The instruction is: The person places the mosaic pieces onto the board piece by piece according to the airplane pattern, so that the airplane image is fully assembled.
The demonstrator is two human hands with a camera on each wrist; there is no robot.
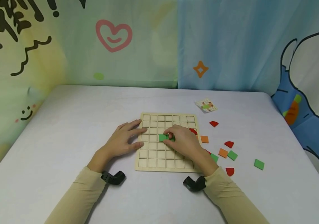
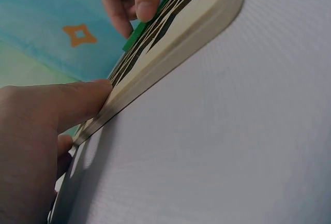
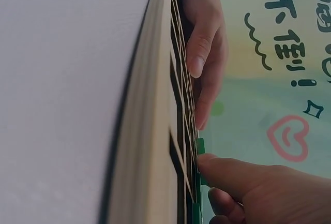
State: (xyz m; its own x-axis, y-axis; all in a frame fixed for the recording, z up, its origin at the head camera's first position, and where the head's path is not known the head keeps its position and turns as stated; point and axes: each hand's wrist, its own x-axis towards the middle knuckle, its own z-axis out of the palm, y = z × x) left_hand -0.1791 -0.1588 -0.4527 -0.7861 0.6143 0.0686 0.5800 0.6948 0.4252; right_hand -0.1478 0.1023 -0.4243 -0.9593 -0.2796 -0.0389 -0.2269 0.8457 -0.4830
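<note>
A wooden grid board [image 1: 151, 154] lies on the white table in front of me. My left hand [image 1: 124, 138] rests at its left edge, fingers extended and spread, with fingertips and thumb on the rim. Over the middle of the board, my right hand [image 1: 185, 140] pinches a green square tile [image 3: 205, 177] between thumb and fingers, largely covered by them in the head view. Just left of those fingertips, another green tile [image 1: 162, 137] lies on the grid. A red rounded piece [image 1: 193, 131] shows at the board's right side, behind the right hand.
Right of the board lie loose pieces: red rounded pieces [image 1: 229, 144], orange squares [image 1: 223, 153] and green squares [image 1: 259, 164]. A small printed pattern card [image 1: 206, 105] is at the back right. Printed curtains [image 1: 148, 56] hang behind the table.
</note>
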